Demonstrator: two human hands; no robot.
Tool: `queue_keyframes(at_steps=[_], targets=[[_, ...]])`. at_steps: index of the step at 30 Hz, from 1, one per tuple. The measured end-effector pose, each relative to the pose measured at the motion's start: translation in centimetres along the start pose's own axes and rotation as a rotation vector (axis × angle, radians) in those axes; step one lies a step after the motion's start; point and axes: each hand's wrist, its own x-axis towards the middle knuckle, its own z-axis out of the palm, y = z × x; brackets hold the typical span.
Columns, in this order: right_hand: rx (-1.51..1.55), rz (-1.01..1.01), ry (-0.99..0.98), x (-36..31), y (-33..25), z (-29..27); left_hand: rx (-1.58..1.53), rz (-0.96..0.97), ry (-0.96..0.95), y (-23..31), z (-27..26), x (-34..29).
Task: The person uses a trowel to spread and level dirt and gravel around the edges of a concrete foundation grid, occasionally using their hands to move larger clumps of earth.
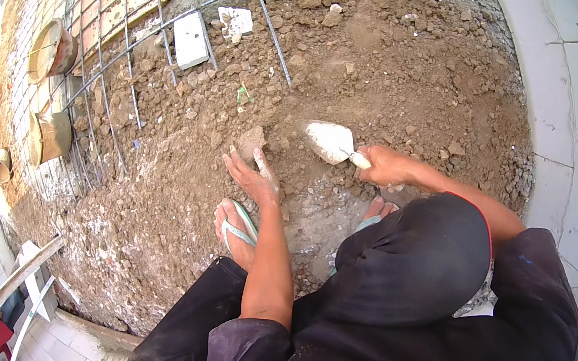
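Note:
My right hand [382, 164] is closed round the pale handle of a pointed trowel [330, 141]. The trowel's whitish, dirt-smeared blade lies over the loose soil, its tip toward the upper left. My left hand [255, 180] reaches down to the ground with dusty fingers stretched out and apart. Just beyond its fingertips lies a flat brown clod or stone [251, 141]; whether the fingertips touch it I cannot tell. Lumpy brown soil [381, 90] surrounds both hands.
A steel bar grid [132, 46] spans the upper left, with a white block [190, 41] under its bars. Buckets [51, 135] stand at the left. Pale tiles [543, 65] border the soil on the right. My sandalled foot [236, 230] is beside my left forearm.

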Motion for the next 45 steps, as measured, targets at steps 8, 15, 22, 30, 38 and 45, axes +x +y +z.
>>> queue_keyframes(at_steps=[8, 15, 22, 30, 38, 45], targets=[[0.801, 0.125, -0.005, 14.5, -5.1, 5.9, 0.007, -0.086, 0.034, -2.5, -3.7, 0.8], [-0.058, -0.151, 0.421, 17.0, -8.5, 5.9, -0.073, -0.1, -0.011, -0.9, -5.1, 1.8], [0.118, 0.007, 0.575, 12.1, -2.6, -3.9, 0.092, -0.045, -0.101, -1.5, -4.2, 1.0], [0.114, 0.109, 0.004, 6.5, 1.5, -3.0, 0.271, -0.028, -0.277, 2.5, -0.9, 7.7], [-0.091, 0.031, 0.257, -2.5, -0.5, -7.2, 0.681, 0.142, -0.801, 2.8, 0.6, 15.6], [-0.422, 0.152, 0.584, 12.9, 3.7, -10.5, 0.838, 0.632, -0.69, 6.4, -15.0, 27.1]])
